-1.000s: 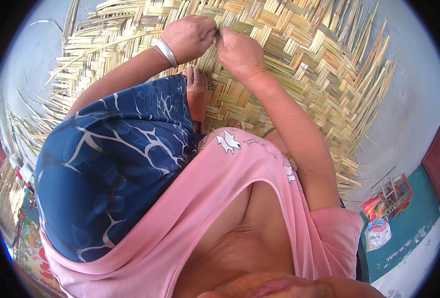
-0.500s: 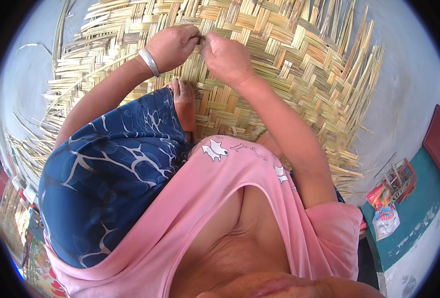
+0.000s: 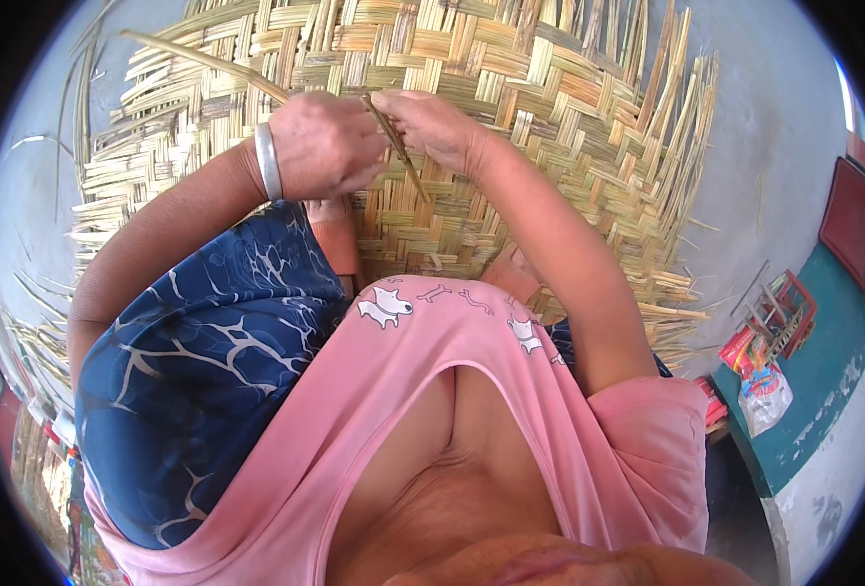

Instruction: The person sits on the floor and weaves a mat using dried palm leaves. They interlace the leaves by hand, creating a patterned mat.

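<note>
A large mat (image 3: 452, 59) of pale green and yellow reed strips, woven in a diagonal pattern, spreads on the floor beneath my hands. My left hand (image 3: 325, 146), with a silver bangle at the wrist, is closed around a reed strip (image 3: 212, 66) whose long end sticks out to the upper left. Another length of reed (image 3: 398, 146) slants down between my hands; whether it is the same strip is hidden by the left fingers. At its upper end, the fingertips of my right hand (image 3: 432, 127) are pinched together on it. Both hands are above the mat's weave.
Loose strip ends (image 3: 676, 127) fringe the mat on the right and left. My bare foot (image 3: 328, 210) rests on it near the left hand. Grey floor (image 3: 764, 146) surrounds it. At the right are a red rack (image 3: 789, 313) and a plastic packet (image 3: 764, 396) by a green wall.
My hands have come slightly lower and moved apart a little, the left turning over. The reed strip now shows, sticking out left of my left hand and slanting down between both hands.
</note>
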{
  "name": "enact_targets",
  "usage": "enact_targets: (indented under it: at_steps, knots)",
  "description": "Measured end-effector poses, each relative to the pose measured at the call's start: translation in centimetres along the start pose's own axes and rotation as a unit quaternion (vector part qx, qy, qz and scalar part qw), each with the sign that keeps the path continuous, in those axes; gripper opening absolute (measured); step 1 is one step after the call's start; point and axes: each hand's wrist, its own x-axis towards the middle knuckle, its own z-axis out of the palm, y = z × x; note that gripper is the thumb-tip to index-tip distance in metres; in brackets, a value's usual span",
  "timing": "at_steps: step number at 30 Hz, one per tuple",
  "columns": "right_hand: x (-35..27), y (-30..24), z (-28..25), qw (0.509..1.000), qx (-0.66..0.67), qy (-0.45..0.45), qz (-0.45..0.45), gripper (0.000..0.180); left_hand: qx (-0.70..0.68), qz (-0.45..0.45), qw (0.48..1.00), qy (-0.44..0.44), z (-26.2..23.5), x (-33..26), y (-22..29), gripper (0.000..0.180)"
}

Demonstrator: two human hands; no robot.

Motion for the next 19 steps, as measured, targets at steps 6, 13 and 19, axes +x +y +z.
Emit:
enact_targets:
  at_steps: [6,13,19]
  knots:
    - [0.8,-3.9,4.9,0.989,0.068,-0.119,-0.059,0.046,-0.139,0.175,0.968,-0.113,4.0,-0.6,5.2,0.035]
    - [-0.3,-5.5,0.6,0.967,-0.02,0.087,-0.238,0.023,-0.036,0.093,0.993,0.067,3.0,-1.2,2.7,0.03]
    - [-0.6,-4.8,-3.6,0.964,-0.024,0.133,-0.229,0.025,-0.3,-0.393,0.853,0.167,2.8,-0.2,-0.5,0.04]
